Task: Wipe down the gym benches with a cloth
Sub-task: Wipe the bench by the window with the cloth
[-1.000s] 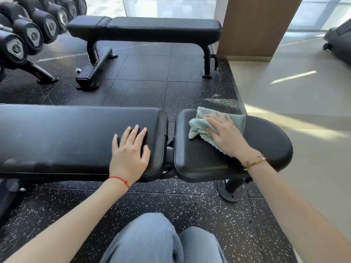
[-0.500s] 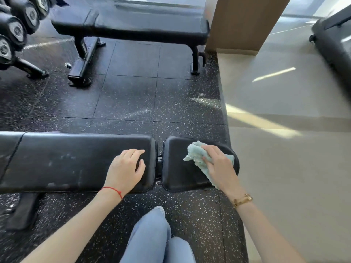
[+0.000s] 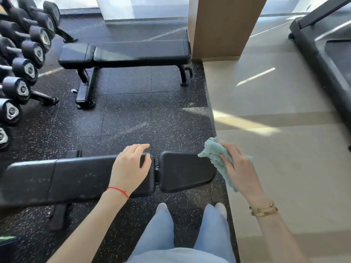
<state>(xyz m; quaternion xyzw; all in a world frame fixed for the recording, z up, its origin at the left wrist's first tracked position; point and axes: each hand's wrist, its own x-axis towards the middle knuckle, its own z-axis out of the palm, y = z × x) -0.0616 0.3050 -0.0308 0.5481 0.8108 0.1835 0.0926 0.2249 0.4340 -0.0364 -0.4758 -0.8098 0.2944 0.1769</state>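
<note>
A black padded gym bench lies across the lower part of the head view, with a separate seat pad at its right end. My left hand hovers over the right end of the long pad, fingers loosely curled and holding nothing. My right hand grips a light teal cloth, lifted just past the seat pad's right edge; the cloth's lower corner hangs below my palm. A second black bench stands farther back.
A rack of black dumbbells lines the left edge. A wooden pillar rises at the top centre, beside the far bench. A treadmill stands at the right on pale floor. My legs in blue jeans are below the bench.
The view has risen and pulled back from the bench. My right hand carried the cloth off the seat pad to its right edge. My left hand lifted from flat on the long pad.
</note>
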